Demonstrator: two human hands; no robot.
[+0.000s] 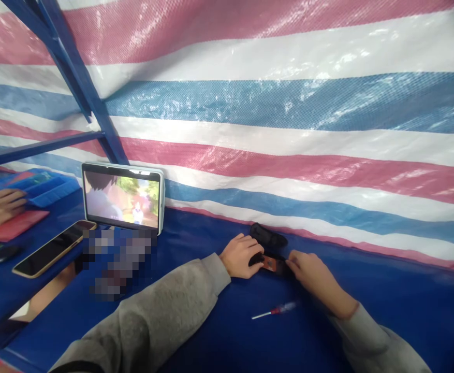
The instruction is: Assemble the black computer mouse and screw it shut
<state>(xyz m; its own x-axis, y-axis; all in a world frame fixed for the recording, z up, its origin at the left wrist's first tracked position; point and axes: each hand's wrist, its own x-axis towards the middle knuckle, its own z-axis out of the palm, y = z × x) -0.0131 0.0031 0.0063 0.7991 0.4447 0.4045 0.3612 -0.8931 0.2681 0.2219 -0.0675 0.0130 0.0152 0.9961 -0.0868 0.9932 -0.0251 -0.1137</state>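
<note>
Two bare hands, left (243,257) and right (306,267), are gripping opposite ends of a small black device with an orange-brown middle (270,263) on the smooth blue table (219,331). A slim screwdriver with red-and-clear handle (275,311) is lying nearer the wearer; a rounded black object (268,236) is resting just behind, before glossy striped woven-plastic sheeting (289,103). No writing is readable.

Left hand (244,256) and right hand (308,269) both on small black-and-orange device (270,263). Black object (268,235) just behind. Screwdriver (274,311) lies nearer the camera on blue table (211,331). Tablet (122,199) leans upright against striped sheet (289,103).
</note>
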